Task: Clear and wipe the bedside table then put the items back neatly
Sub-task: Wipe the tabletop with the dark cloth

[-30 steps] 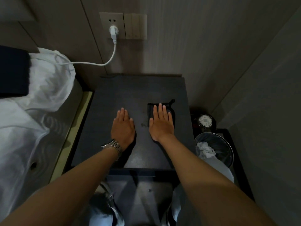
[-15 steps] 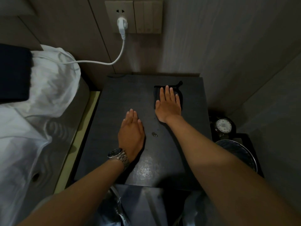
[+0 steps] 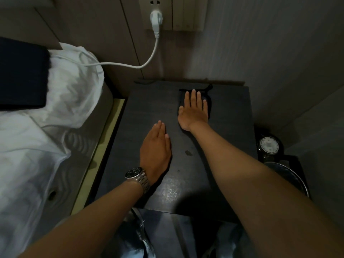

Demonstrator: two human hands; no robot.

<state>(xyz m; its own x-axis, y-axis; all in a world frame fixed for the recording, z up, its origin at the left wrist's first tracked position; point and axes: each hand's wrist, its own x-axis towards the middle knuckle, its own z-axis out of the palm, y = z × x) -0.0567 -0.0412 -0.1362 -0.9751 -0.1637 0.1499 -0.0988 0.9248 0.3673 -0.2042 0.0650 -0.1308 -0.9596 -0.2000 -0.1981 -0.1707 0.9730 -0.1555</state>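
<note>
Right hand (image 3: 193, 110) has slid the cloth (image 3: 209, 107) near the table's (image 3: 229, 127) back edge; both hands flat, left hand (image 3: 155, 151) mid-table.

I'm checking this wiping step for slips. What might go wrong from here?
The right hand presses the dark cloth near the far edge of the bedside table; a further push may run it into the wall. A small speck lies between the arms and could be missed. The left hand rests flat on a surface that may be wet.

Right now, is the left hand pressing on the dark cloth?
No, the left hand lies flat on the bare table, while the right hand presses the dark cloth.
</note>
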